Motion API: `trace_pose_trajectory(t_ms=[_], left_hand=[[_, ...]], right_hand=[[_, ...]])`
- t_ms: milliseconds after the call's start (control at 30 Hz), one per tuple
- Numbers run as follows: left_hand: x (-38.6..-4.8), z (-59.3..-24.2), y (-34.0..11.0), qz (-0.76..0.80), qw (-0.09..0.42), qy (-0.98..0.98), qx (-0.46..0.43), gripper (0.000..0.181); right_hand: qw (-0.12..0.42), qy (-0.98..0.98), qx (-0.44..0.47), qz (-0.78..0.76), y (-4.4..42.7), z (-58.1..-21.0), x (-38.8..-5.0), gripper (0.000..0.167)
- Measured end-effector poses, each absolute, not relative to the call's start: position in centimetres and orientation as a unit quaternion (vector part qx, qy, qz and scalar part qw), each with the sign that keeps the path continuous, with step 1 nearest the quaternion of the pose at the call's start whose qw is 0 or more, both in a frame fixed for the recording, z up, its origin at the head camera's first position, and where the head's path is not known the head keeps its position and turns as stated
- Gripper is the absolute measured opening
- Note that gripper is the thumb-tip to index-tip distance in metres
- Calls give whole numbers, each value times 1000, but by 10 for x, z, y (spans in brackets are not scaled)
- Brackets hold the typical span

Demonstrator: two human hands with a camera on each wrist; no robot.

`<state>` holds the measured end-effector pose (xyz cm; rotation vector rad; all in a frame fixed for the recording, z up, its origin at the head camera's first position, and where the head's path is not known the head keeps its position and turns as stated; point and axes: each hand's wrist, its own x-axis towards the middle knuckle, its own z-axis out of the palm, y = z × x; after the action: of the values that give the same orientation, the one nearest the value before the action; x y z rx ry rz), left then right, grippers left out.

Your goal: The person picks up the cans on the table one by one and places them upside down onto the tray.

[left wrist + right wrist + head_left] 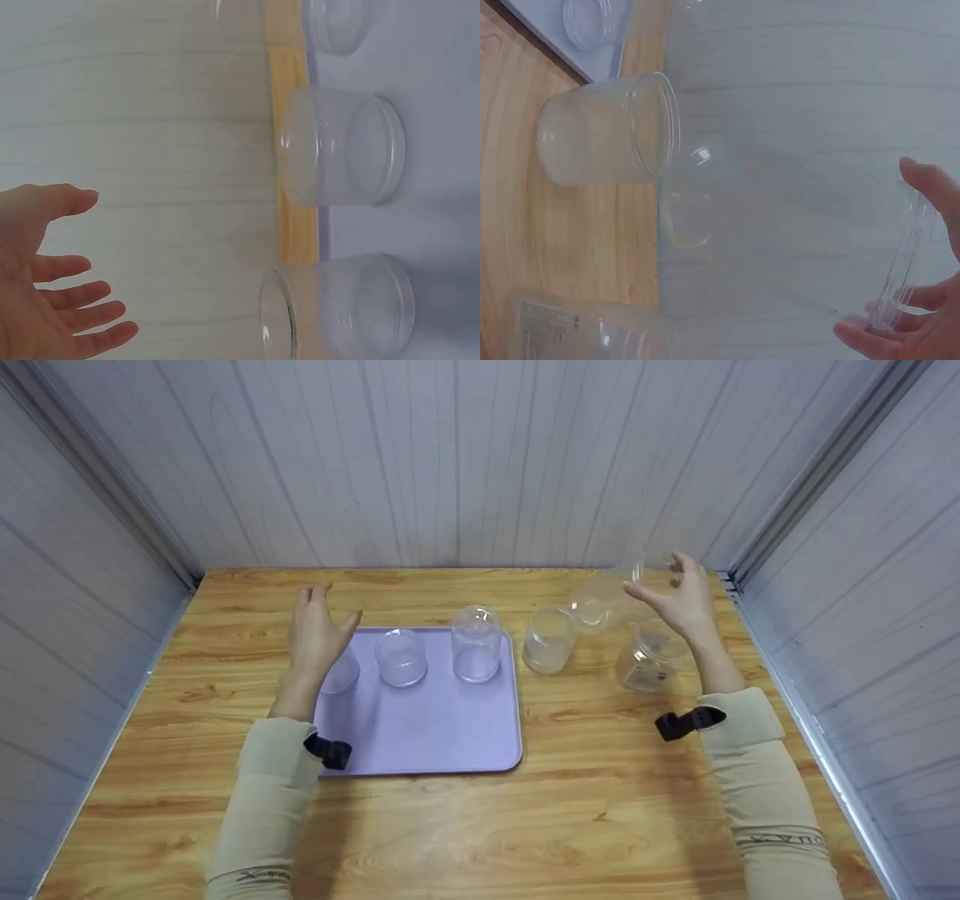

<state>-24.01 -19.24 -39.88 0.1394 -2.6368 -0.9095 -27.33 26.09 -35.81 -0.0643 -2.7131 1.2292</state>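
Observation:
My right hand (688, 598) grips a clear plastic jar (606, 598) by its wide rim, thumb on one side and fingers on the other. The jar is raised and tilted, its base pointing left in the head view. My left hand (315, 634) hangs above the left side of the lilac tray (427, 742), fingers spread and holding nothing. Below that hand stands a clear jar (342, 673), partly hidden by it. A short clear jar (401, 658) and a taller clear jar (477, 649) also stand on the tray.
Right of the tray, a clear jar (548, 641) stands on the wooden table (570, 810). Farther right, another clear jar (646, 667) bears a printed label (551, 330). Pale panel walls (420, 457) close off the back and both sides.

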Motion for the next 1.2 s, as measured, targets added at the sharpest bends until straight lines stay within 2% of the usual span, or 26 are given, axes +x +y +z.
trace_pose_trajectory(t_ms=[233, 733, 1200], left_hand=[[-230, -399, -180, -358, 206, -910, 43, 55], [-213, -405, -141, -460, 263, -848, -12, 48], [-202, -418, -113, -555, 212, -803, -54, 44]], right_hand=[[98, -885, -29, 455, 263, -366, -262, 98], [116, -827, -8, 551, 251, -377, -238, 72], [39, -689, 40, 722, 228, -389, -223, 55]])
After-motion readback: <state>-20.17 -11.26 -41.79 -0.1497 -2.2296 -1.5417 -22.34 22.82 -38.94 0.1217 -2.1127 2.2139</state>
